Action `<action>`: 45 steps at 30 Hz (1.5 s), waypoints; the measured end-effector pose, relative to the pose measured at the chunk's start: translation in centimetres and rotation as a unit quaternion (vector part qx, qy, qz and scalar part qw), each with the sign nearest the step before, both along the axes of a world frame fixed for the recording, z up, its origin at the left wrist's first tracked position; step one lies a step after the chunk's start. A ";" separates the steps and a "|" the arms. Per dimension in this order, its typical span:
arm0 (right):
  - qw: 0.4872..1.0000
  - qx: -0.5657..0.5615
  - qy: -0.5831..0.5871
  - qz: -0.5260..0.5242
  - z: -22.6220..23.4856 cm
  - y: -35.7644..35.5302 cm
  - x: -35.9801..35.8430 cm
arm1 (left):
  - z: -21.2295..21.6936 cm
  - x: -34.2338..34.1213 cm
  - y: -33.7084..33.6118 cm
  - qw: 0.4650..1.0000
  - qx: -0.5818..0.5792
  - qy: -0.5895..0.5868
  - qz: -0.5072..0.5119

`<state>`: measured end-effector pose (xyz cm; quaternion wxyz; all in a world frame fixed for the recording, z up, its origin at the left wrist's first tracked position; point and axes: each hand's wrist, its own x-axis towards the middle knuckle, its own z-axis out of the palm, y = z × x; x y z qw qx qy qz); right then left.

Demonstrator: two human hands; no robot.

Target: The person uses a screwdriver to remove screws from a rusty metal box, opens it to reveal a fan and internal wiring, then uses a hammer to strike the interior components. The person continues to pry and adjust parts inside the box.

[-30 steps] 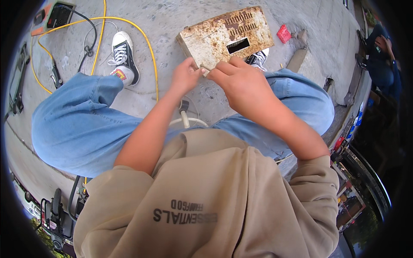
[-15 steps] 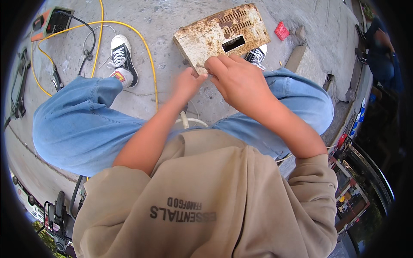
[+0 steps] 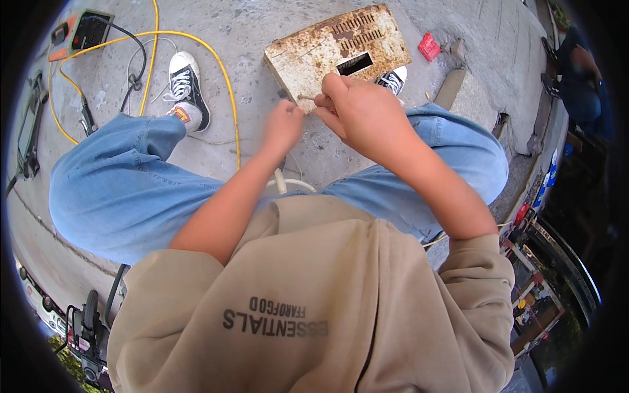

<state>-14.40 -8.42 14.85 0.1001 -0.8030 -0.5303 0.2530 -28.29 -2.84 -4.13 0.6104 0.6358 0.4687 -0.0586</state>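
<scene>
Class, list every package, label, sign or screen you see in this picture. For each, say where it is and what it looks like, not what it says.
Handheld meter: top left on the concrete, orange casing, dark rectangular screen, black lead attached.
Flat dark device: far left edge, long black panel, too blurred to tell whether it is a screen.
Small red packet: on the ground right of the rusty metal box, squarish, red.
Print on beige sweatshirt: dark lettering across the chest.
</scene>
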 end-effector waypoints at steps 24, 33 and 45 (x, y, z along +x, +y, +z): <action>0.990 0.063 -0.071 0.108 1.0 0.9 -0.4 | 1.2 0.2 1.4 0.984 -0.059 -0.066 0.152; 0.991 0.057 -0.034 0.115 0.9 0.0 -0.3 | 1.2 0.0 1.1 0.991 0.072 -0.096 0.051; 0.996 0.033 -0.055 0.059 0.5 0.2 -0.6 | 4.6 1.1 2.5 0.978 0.187 -0.049 -0.082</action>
